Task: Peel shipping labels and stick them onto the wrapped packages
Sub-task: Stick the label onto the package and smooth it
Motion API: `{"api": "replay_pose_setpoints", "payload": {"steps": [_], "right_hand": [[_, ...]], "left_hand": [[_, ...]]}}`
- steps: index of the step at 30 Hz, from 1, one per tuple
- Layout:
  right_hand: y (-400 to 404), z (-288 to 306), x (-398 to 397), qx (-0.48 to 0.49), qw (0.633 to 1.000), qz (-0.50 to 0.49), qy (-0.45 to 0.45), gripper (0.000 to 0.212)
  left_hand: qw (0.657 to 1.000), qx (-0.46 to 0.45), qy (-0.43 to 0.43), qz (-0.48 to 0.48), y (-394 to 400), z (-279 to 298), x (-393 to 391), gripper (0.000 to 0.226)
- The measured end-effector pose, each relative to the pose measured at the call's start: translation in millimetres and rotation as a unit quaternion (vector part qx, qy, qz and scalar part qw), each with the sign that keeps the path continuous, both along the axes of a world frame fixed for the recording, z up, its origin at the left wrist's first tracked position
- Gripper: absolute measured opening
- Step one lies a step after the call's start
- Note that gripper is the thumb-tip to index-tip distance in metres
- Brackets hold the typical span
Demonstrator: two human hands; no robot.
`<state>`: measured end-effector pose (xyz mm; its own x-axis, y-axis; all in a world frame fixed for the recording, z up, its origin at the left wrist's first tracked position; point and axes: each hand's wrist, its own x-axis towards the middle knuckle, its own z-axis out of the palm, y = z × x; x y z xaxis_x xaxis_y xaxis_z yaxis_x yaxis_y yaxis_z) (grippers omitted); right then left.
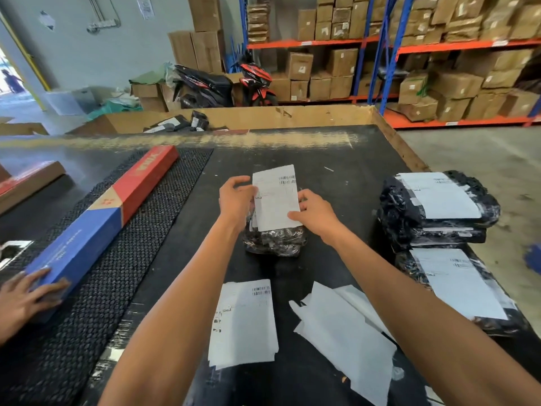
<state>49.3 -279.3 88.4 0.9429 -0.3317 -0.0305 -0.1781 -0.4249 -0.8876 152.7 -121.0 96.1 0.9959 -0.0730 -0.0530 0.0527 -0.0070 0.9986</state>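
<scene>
A white shipping label (276, 197) is held over a small black wrapped package (275, 240) at the middle of the black table. My left hand (235, 199) pinches the label's left edge. My right hand (314, 213) pinches its lower right edge. The label's top end sticks out past the package. A stack of labels (244, 322) lies near me on the table. Peeled white backing sheets (348, 332) lie crumpled to its right.
Labelled black packages are stacked at the right (439, 209), with another (462, 288) in front of them. A long red and blue box (99, 227) lies on a black mesh mat (96, 294) at the left, with another person's hand (23, 297) on its end. Behind the table stands a cardboard bin (240, 115).
</scene>
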Motion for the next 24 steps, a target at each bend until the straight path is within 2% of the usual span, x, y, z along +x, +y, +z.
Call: {"api": "replay_pose_setpoints", "payload": {"steps": [4,10,20,22,24], "right_hand": [[0,-5,3,-0.105,0.994,-0.026,0.011,0.024],[-6,-7,0,-0.026,0.999,-0.018,-0.012,0.024],[-1,-23,7,-0.063,0.996,-0.062,-0.012,0.034],[-1,-24,7,-0.061,0.995,-0.082,-0.01,0.044],[-4,-24,8,0.004,0.995,-0.097,-0.009,0.061]], "left_hand": [[1.0,-0.014,0.006,-0.001,-5,-10,4,0.03],[1.0,-0.002,-0.011,-0.019,-8,-8,10,0.033],[0.999,0.0,-0.025,-0.03,-17,-27,9,0.043],[0.999,-0.006,-0.031,-0.034,-18,-28,7,0.046],[0.998,-0.014,-0.035,-0.041,-17,-28,7,0.047]]}}
